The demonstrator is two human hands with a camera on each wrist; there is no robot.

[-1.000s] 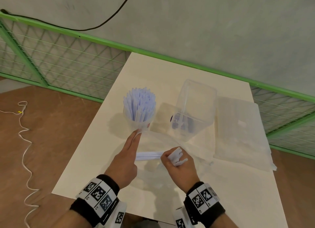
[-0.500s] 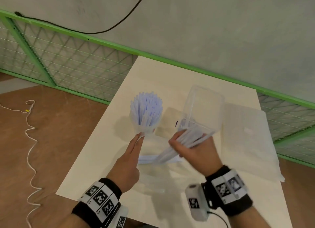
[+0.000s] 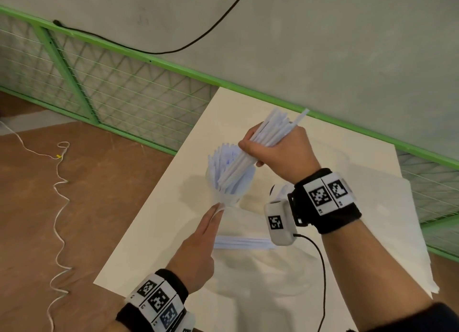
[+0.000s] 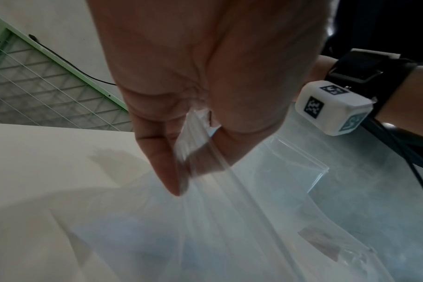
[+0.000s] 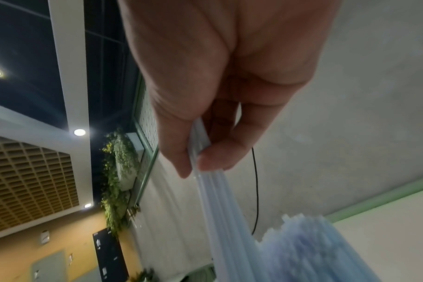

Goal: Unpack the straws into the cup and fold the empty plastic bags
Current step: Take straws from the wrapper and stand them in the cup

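My right hand [image 3: 270,149] grips a bundle of white straws [image 3: 260,143] tilted over the clear cup [image 3: 231,195], their lower ends among the pale blue-white straws [image 3: 223,157] that stand in it. In the right wrist view the thumb and fingers [image 5: 215,158] clamp the bundle [image 5: 220,200] above the cup's straws [image 5: 309,238]. My left hand [image 3: 213,215] pinches the top edge of a clear plastic bag [image 3: 248,264] lying on the table; the pinch on the bag film [image 4: 193,145] shows in the left wrist view. Several straws [image 3: 243,242] remain inside that bag.
The white table [image 3: 173,207] has its left edge close beside the cup. A stack of flat clear bags [image 3: 397,220] lies at the right. A clear box [image 4: 299,171] stands behind my right wrist. A green mesh fence [image 3: 111,83] and a grey wall stand behind.
My right hand lifted a bundle of straws out of the bag and carried it up and left to the cup. The left hand kept its hold on the bag's edge.
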